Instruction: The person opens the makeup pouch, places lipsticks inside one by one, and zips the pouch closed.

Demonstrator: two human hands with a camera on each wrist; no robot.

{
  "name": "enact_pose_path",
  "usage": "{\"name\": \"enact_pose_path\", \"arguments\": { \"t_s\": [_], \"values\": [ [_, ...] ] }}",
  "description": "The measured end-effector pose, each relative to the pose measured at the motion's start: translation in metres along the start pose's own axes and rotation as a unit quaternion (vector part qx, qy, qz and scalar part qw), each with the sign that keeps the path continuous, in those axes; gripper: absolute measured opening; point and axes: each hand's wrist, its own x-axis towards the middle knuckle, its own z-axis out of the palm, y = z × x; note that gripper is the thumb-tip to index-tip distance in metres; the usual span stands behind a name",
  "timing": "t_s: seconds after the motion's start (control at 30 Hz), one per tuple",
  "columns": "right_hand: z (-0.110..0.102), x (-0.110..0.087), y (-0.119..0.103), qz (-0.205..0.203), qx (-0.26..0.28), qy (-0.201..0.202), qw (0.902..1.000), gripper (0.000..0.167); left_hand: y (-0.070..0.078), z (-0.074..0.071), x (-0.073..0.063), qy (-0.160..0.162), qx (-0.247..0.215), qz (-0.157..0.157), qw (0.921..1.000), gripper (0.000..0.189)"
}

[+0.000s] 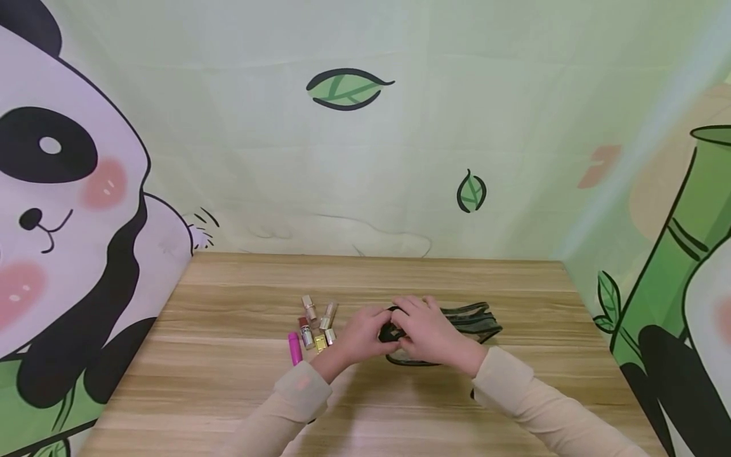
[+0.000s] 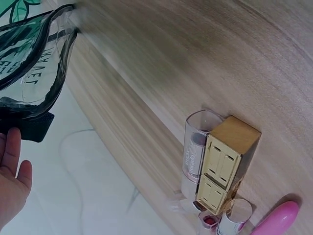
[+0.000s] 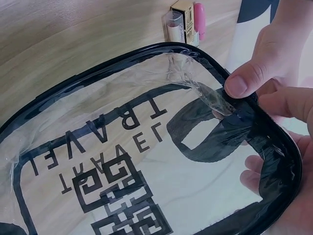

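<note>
A clear pouch (image 3: 195,142) with black trim and mirrored "TRAVEL" lettering lies on the table under both hands. My left hand (image 1: 365,333) pinches its black edge near one end, with the thumb (image 3: 239,85) pressed on the trim. Beside it, my right hand (image 1: 425,324) grips the same end, its fingers curled at the zipper edge. In the left wrist view, a black fabric tab (image 2: 32,128) hangs from the pouch near the fingertips. Left of the hands lie several lipsticks, among them a gold one (image 2: 222,164), a clear-capped one (image 2: 193,156) and a bright pink tube (image 1: 294,348).
The wood-grain table (image 1: 228,393) ends at a pale green cloth backdrop (image 1: 365,190) with leaves and pandas printed on it. The lipsticks stand close to the left forearm.
</note>
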Motion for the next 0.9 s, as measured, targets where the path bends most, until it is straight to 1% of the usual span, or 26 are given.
{"name": "enact_pose_path", "arguments": {
  "t_s": [0.1,0.2,0.3,0.37,0.5,0.6,0.73,0.83,0.9],
  "values": [
    [0.0,-0.001,0.001,-0.001,0.009,-0.005,0.9999,0.013,0.0,0.001,-0.001,0.002,-0.002,-0.003,1.0,0.033],
    [0.0,-0.001,0.0,0.0,0.002,-0.015,0.9999,0.019,-0.001,0.001,-0.001,0.005,-0.005,-0.001,1.0,0.034],
    [0.001,-0.002,-0.001,0.0,-0.024,-0.02,0.9995,0.023,0.0,0.001,-0.001,0.009,-0.005,0.004,0.9999,0.036],
    [0.001,-0.002,-0.003,-0.003,-0.054,-0.018,0.9983,0.024,0.0,0.001,-0.002,0.01,-0.006,0.005,0.9999,0.037],
    [0.004,-0.002,-0.009,-0.01,-0.115,0.001,0.9934,0.024,0.001,0.0,-0.002,0.002,-0.01,-0.001,0.9999,0.04],
    [0.007,-0.002,-0.013,-0.004,-0.14,0.017,0.99,0.026,0.002,-0.001,-0.002,-0.009,-0.011,-0.013,0.9998,0.041],
    [0.008,-0.001,-0.015,0.01,-0.146,0.017,0.9891,0.03,0.003,-0.001,-0.001,-0.013,-0.008,-0.018,0.9997,0.04],
    [0.009,0.0,-0.015,0.014,-0.143,0.009,0.9896,0.033,0.003,-0.001,-0.002,-0.008,-0.004,-0.011,0.9999,0.039],
    [0.009,0.0,-0.015,0.013,-0.14,0.006,0.9901,0.031,0.002,-0.001,-0.002,-0.003,0.0,-0.003,1.0,0.039]
  ]
}}
